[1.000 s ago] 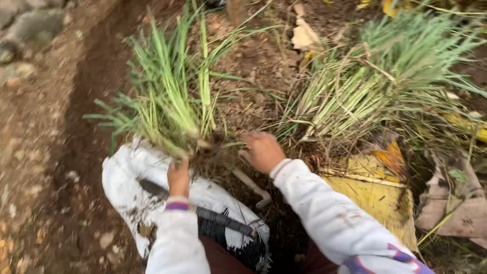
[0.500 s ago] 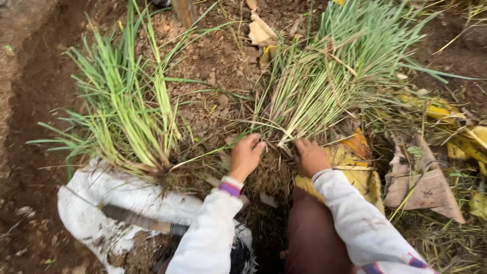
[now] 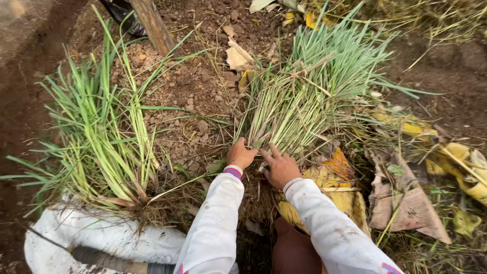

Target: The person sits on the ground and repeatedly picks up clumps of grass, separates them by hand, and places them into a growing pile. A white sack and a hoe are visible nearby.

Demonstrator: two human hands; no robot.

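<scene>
Both hands [image 3: 261, 161] seemingly gripping grass clump [image 3: 299, 96] base, white sack [image 3: 101, 238] (holding another clump [image 3: 101, 147]) alongside

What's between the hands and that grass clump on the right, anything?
Nothing visible. The left hand and right hand are already on the base of the right grass clump; only its own dry blades lie around the fingers.

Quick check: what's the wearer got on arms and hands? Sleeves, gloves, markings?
No gloves: left hand and right hand are bare. Long white sleeves, smudged with dirt. Left cuff has a purple band; a pink and purple stripe shows low on the right sleeve.
</scene>
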